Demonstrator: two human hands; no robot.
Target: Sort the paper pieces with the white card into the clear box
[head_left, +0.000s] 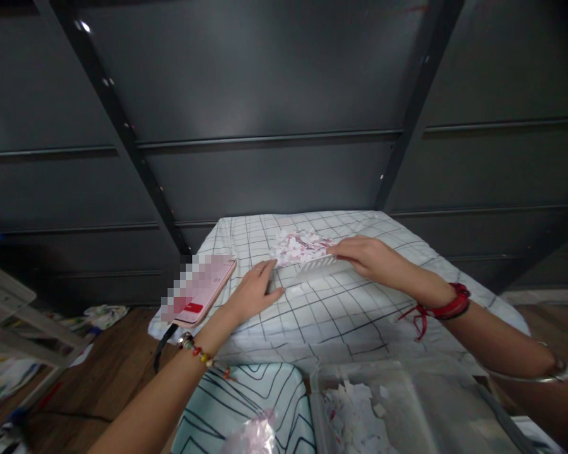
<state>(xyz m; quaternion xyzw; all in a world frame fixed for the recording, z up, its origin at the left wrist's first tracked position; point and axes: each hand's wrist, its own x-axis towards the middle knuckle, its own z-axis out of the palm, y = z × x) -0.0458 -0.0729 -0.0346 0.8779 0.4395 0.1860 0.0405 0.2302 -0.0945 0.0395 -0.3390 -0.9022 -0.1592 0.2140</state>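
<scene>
Closest in, a crinkled clear plastic bag [252, 436] lies on a pale-blue patterned cushion [291, 394], and right of it sits a clear bin [435, 403] holding paper bits [355, 413]. On the cloth-covered desk [312, 321], from the left: a pink phone [211, 293]; the left hand [253, 293], fingers loose and holding nothing, beside the heap of paper scraps [297, 246]; then a tilted white slotted piece [315, 271] at the heap's near side, pinched in the fingers of the right hand [372, 257].

Right fingers [344, 250] partly hide the slotted white piece [318, 268]; the frame crops the plastic bin [421, 403].
</scene>
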